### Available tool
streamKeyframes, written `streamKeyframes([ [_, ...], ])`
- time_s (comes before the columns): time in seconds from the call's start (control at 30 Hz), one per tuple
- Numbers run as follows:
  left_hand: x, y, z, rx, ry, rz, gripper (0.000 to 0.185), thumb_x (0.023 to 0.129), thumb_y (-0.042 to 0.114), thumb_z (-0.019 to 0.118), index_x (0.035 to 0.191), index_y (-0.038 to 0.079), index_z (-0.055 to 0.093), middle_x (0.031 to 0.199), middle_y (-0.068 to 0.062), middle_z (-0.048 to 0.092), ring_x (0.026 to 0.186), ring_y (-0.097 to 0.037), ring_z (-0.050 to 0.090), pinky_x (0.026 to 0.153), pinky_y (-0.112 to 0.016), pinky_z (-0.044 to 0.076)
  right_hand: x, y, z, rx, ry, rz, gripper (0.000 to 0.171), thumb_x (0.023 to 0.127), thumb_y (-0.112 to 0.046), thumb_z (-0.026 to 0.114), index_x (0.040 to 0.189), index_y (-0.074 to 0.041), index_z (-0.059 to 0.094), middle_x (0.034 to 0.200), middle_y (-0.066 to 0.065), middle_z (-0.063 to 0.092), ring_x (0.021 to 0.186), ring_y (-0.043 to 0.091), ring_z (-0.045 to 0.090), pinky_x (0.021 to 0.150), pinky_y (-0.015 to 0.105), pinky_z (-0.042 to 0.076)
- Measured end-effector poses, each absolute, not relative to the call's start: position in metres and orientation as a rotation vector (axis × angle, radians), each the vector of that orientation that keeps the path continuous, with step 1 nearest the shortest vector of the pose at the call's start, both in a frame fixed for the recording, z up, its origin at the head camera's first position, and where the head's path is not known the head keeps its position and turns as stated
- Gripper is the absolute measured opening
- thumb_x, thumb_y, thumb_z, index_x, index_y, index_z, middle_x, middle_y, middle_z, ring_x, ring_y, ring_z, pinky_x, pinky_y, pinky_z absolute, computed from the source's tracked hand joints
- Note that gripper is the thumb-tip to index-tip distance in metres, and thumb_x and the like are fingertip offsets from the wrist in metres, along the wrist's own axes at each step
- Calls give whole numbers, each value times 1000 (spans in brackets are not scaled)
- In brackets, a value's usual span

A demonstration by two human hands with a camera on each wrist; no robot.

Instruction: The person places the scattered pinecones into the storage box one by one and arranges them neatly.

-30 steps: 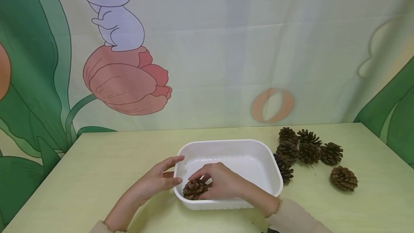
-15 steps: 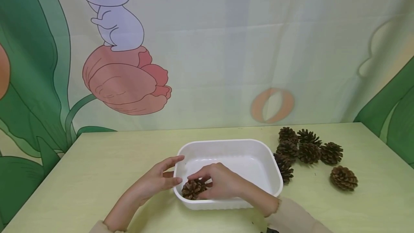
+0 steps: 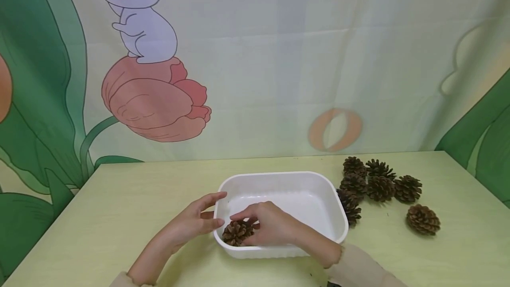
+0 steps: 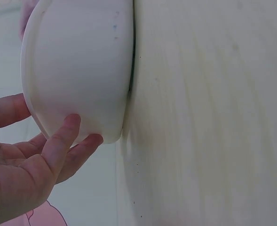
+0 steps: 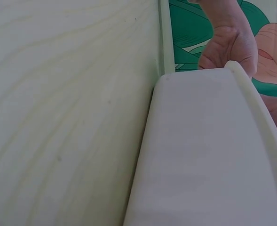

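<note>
While your right hand (image 3: 271, 227) sits inside the white tub (image 3: 318, 180), its fingers are curled down over the pine cone (image 3: 237, 233), which lies in the tub's near-left corner, close against the wall. Fingertips pinch the cone from above and the side; whether it rests on the tub floor or hangs just clear, you cannot tell from the head view.

Your left hand (image 3: 195, 220) braces the tub's left end from outside. The left wrist view shows the fingers (image 4: 65, 141) nearly straight and a little spread, tips against the rounded corner wall, thumb up near the rim.

Handling notes, judged from looks only:
- Cone: likely very light, dry and stiff. Open scales give good purchase, so slipping seems unlikely. Scale tips are probably brittle; squeeze hard and they may snap or shed.
- Best hold: across the widest part of the body, fingertips seated between scales, not on a single scale edge.
- Tub: thin plastic, likely light enough to skid on the smooth pale-green table (image 3: 119, 198); hence the bracing hand.

Seven more cones lie on the table to the tub's right: a cluster (image 3: 374, 180) near the tub, one apart (image 3: 423, 219).
</note>
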State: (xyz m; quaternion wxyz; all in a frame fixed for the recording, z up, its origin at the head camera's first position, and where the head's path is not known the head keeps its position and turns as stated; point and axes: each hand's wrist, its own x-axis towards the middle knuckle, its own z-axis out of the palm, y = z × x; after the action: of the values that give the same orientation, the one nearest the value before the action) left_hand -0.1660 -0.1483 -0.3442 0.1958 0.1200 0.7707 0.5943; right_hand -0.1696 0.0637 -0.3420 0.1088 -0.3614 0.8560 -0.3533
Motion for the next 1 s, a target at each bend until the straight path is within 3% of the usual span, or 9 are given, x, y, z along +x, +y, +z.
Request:
streamKeyframes([
  [0.33, -167, -147, -345, 310, 2166, 1666, 60, 85, 6, 59, 139, 5, 31, 144, -24, 23, 124, -41, 40, 93, -42, 47, -169, 88, -331, -1010, 2431, -1150, 48, 73, -9, 73, 118, -3, 59, 120, 9, 59, 104, 28, 58, 86, 27, 51],
  [0.83, -166, -147, -343, 314, 2182, 1649, 61, 86, 4, 58, 140, 4, 29, 142, -27, 25, 124, -43, 39, 93, -43, 47, -162, 143, -323, -971, 2478, -1341, 44, 76, -12, 72, 116, 0, 59, 118, 15, 59, 102, 32, 57, 89, 28, 50],
  [1.0, -166, -148, -343, 312, 2181, 1649, 61, 86, 5, 58, 140, 4, 30, 141, -26, 27, 125, -42, 38, 93, -42, 47, -159, 164, -321, -950, 2503, -1398, 48, 77, -20, 71, 118, 2, 57, 118, 17, 58, 103, 21, 59, 89, 31, 50],
])
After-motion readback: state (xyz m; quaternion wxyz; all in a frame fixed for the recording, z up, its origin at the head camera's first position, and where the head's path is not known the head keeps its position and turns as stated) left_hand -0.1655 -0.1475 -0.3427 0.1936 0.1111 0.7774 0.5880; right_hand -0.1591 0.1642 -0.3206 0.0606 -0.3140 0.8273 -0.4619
